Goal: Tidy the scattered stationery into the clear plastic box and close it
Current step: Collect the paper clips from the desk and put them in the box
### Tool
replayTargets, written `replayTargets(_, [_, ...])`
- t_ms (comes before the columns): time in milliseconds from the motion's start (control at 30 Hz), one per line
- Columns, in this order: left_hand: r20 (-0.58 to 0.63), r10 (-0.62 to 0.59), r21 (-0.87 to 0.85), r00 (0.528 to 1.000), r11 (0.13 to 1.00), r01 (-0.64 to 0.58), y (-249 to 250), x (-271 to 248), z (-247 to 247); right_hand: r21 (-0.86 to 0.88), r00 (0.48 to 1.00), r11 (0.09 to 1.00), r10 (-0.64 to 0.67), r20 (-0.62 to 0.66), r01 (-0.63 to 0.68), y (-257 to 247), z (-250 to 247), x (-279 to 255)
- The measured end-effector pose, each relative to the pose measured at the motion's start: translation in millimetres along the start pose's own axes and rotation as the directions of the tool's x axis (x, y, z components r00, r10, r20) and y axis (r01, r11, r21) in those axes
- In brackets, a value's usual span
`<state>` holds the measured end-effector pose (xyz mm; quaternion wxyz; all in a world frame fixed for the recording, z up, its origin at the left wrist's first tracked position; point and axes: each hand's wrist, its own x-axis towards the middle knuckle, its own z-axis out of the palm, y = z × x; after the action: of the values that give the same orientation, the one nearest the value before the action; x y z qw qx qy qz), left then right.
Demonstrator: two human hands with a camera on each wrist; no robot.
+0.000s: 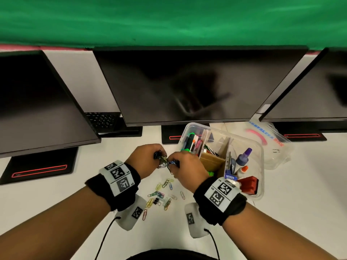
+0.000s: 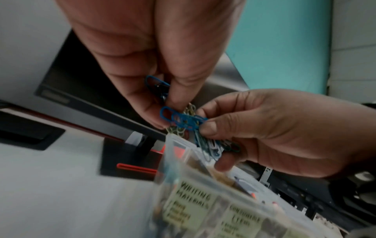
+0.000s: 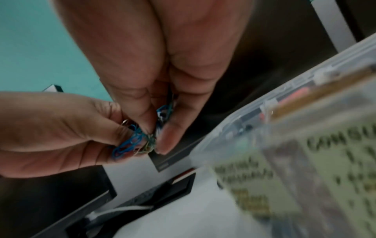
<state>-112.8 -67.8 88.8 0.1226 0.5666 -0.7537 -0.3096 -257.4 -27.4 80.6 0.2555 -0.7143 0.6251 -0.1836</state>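
Nearest me, at lower centre of the head view, loose coloured wire paper clips (image 1: 161, 196) and one small black binder clip (image 1: 156, 200) lie scattered on the white desk (image 1: 56, 212), not yet gathered. Just above them I have both hands raised together. My left hand (image 1: 145, 158) has its fingers curled, pinching a tangled bunch of blue and metallic paper clips (image 2: 183, 120); my right hand (image 1: 187, 167) pinches the same bunch from the other side, with more clips hanging below its fingers (image 2: 211, 128) in the left wrist view. I judge I'm holding them between both hands to untangle or bundle them before dropping them in. To the right of centre sits the clear plastic divided box (image 1: 260, 166), open, already holding markers, glue bottles and a red stamp. Beyond it, at the right, its clear lid (image 1: 272, 147) lies off, near the black monitors (image 1: 187, 81).
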Motion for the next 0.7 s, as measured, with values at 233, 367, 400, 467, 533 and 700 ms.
replayTargets(233, [-0.024, 0.083, -0.062, 0.996, 0.995, -0.084, 55, 17, 21, -0.040, 0.998, 0.998, 0.055, -0.038, -0.056, 32, -59, -3])
replayTargets(367, [0.000, 0.071, -0.097, 0.997, 0.993, -0.070, 66, 17, 43, -0.033, 0.997, 0.996, 0.078, -0.017, -0.078, 51, -63, -16])
replayTargets(400, [0.009, 0.067, -0.099, 0.998, 0.993, -0.066, 68, 17, 48, -0.028, 0.997, 0.996, 0.080, -0.017, -0.080, 56, -63, -20])
replayTargets(467, [0.029, 0.049, -0.100, 0.998, 0.994, -0.046, 67, 15, 54, -0.018, 0.998, 0.998, 0.067, -0.019, -0.068, 60, -60, -24])
replayTargets(533, [0.040, 0.026, -0.104, 0.999, 0.994, -0.021, 64, 14, 58, -0.013, 0.999, 0.999, 0.043, -0.002, -0.043, 64, -57, -26])
replayTargets(700, [0.020, 0.000, -0.119, 1.000, 0.993, 0.002, 61, 19, 56, 0.019, 0.999, 0.999, 0.044, 0.023, -0.045, 65, -55, -15])
